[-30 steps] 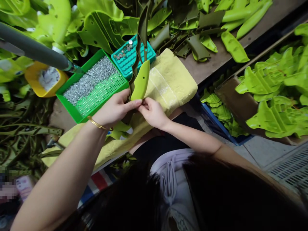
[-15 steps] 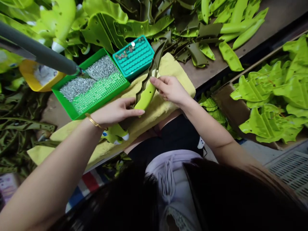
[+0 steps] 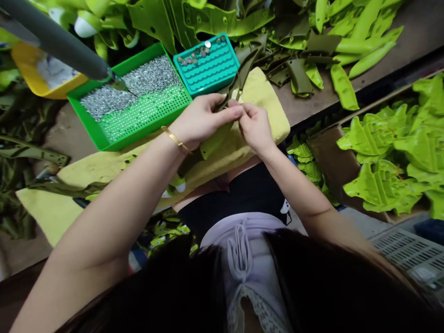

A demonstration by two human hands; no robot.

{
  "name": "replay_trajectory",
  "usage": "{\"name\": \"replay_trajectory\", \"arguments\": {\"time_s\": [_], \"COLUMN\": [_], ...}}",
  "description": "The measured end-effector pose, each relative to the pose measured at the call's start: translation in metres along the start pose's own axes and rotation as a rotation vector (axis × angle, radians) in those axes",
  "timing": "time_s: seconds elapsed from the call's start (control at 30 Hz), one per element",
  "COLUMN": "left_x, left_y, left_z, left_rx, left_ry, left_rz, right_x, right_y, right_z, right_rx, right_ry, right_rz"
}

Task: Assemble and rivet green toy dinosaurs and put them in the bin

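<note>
My left hand (image 3: pixel 200 121) and my right hand (image 3: pixel 255 126) meet over a yellow towel (image 3: pixel 267 99), fingers pinched together on a curved green plastic part (image 3: pixel 215 141) that lies across the towel. The dark olive end of the part (image 3: pixel 244 69) sticks out beyond my fingers toward a teal tray (image 3: pixel 208 64). A gold bangle (image 3: pixel 176 138) sits on my left wrist. What my fingertips pinch at the part's middle is too small to make out.
A green tray (image 3: pixel 104 138) of small silver screws lies left of the teal tray, which has a few metal pieces. A grey tool handle (image 3: pixel 55 39) hangs over it. Heaps of green plastic parts (image 3: pixel 391 138) fill the bench back and a box at right. A yellow tub (image 3: pixel 31 78) stands at far left.
My left hand has moved up from the part's lower end to meet my right hand at its middle. The part now lies flatter on the towel.
</note>
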State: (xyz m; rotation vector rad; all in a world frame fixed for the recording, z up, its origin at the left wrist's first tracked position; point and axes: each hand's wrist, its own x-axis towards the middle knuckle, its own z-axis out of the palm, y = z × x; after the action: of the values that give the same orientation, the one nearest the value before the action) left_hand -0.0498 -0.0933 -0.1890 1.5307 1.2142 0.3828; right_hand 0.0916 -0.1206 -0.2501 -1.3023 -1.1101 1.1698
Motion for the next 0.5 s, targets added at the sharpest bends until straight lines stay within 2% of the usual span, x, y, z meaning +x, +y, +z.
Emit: {"name": "replay_trajectory", "arguments": {"time_s": [0.13, 0.23, 0.37, 0.5], "left_x": [-0.025, -0.038, -0.045, -0.048], "left_y": [-0.023, -0.028, -0.016, -0.009], "left_z": [-0.017, -0.027, -0.039, -0.047], "left_rx": [0.009, -0.153, -0.344, -0.387], "left_ry": [-0.019, -0.086, -0.141, -0.188], "left_rz": [-0.06, -0.13, -0.268, -0.339], "right_x": [0.006, 0.009, 0.008, 0.003], "right_y": [-0.013, -0.026, -0.038, -0.04], "right_z": [-0.016, -0.021, -0.016, -0.014], "right_rx": [0.011, 0.076, 0.055, 0.009], "right_ry": [-0.18, -0.304, -0.277, -0.264], "right_rz": [0.22, 0.332, 0.342, 0.302]}}
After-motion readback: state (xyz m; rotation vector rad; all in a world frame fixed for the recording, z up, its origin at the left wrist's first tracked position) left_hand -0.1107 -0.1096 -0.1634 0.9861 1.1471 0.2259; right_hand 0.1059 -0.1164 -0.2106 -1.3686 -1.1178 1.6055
